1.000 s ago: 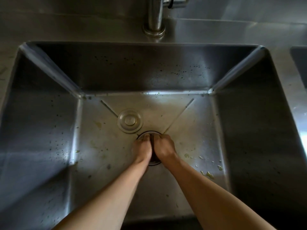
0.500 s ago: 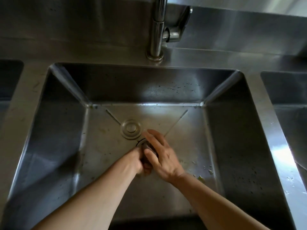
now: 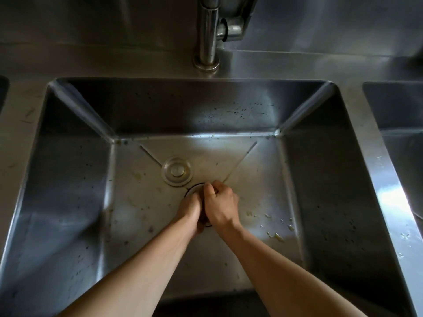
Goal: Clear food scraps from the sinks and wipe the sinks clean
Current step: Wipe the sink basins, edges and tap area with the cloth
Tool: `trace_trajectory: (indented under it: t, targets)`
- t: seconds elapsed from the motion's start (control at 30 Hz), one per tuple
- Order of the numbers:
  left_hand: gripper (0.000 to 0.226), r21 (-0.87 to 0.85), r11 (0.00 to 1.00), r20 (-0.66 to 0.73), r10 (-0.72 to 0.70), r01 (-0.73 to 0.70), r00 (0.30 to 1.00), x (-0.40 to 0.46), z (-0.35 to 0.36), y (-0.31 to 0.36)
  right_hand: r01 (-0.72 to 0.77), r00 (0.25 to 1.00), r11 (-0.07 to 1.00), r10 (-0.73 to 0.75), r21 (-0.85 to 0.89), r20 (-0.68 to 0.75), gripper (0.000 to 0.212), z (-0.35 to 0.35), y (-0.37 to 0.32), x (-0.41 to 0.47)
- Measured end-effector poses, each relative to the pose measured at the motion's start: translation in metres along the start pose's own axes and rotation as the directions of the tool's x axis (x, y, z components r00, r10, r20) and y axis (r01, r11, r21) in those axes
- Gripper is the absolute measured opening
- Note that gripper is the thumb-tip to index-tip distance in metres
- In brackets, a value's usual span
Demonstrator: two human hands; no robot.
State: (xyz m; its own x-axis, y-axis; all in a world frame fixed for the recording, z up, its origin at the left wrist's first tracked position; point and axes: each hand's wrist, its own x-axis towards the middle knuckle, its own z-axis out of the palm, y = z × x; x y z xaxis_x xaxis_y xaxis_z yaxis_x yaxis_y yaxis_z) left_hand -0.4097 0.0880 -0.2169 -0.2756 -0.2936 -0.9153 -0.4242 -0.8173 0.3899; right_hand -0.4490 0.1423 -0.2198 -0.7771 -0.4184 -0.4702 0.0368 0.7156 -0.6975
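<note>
Your steel desk [image 3: 357, 92] carries the middle sink [image 3: 75, 179], with a second basin [image 3: 398, 115] to its right and the faucet [image 3: 207, 35] standing behind the rim. On the sink floor the round stopper [image 3: 176, 171] lies loose just beside the drain opening [image 3: 194, 188], and both your hands are crowded over that drain. Your right hand [image 3: 220, 205] is curled into a fist, seemingly round something at the drain, though what it holds is hidden; your left hand [image 3: 190, 210] presses against it with fingers tucked under, and I cannot tell whether it grips anything. Pale food scraps [image 3: 275, 236] lie scattered well to the right of your hands, and specks dot the walls. The likely risk: lifting a wet strainer with slippery fingers could tip its contents back down the drain, and scraps by the right wall may be missed if you wipe before gathering them
</note>
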Motion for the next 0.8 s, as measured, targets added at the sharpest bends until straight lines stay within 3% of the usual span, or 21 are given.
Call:
trace_trajectory:
  t: [0.1,0.23,0.27,0.37,0.43,0.53,0.63,0.67,0.73,0.8]
  targets:
    - [0.035,-0.026,0.996,0.02,-0.08,0.081,0.997,0.004,-0.004,-0.005,0.028,1.0,0.999,-0.027,-0.02,0.01,0.03,-0.002,-0.001,0.003]
    - [0.05,0.022,0.965,0.102,-0.262,0.261,0.96,0.007,-0.009,-0.002,0.152,0.986,0.983,-0.144,-0.098,0.087,0.003,-0.003,0.003,0.0]
    - [0.048,0.03,0.959,0.107,-0.285,0.283,0.953,0.007,-0.009,-0.001,0.179,0.98,0.98,-0.17,-0.083,0.104,0.007,-0.005,0.004,-0.002]
    - [0.038,0.032,0.955,0.103,-0.296,0.294,0.95,0.0,-0.009,0.003,0.281,0.956,0.96,-0.281,0.011,0.088,0.024,-0.008,0.001,-0.003]
    - [0.035,0.049,0.974,0.084,-0.227,0.223,0.97,-0.002,-0.01,0.006,0.374,0.923,0.927,-0.376,0.042,0.084,0.018,-0.01,-0.004,-0.006]
    - [0.036,0.068,0.966,0.041,-0.253,0.25,0.967,-0.004,-0.013,0.018,0.553,0.823,0.833,-0.543,-0.02,0.165,0.029,-0.021,-0.004,-0.011]
    - [0.036,0.042,0.914,0.091,-0.407,0.404,0.909,-0.015,-0.015,0.029,0.784,0.619,0.593,-0.723,-0.183,0.306,0.051,-0.039,0.001,-0.009]
    - [0.041,0.033,0.907,0.113,-0.421,0.42,0.9,-0.017,-0.015,0.028,0.806,0.592,0.544,-0.736,-0.233,0.329,0.055,-0.043,0.001,-0.007]
    - [0.054,0.044,0.906,0.137,-0.423,0.421,0.896,-0.021,-0.014,0.025,0.783,0.619,0.539,-0.727,-0.31,0.298,0.058,-0.041,-0.005,-0.005]
    - [0.051,0.052,0.924,0.108,-0.383,0.38,0.917,-0.021,-0.011,0.02,0.718,0.679,0.586,-0.709,-0.375,0.191,0.055,-0.033,-0.011,-0.008]
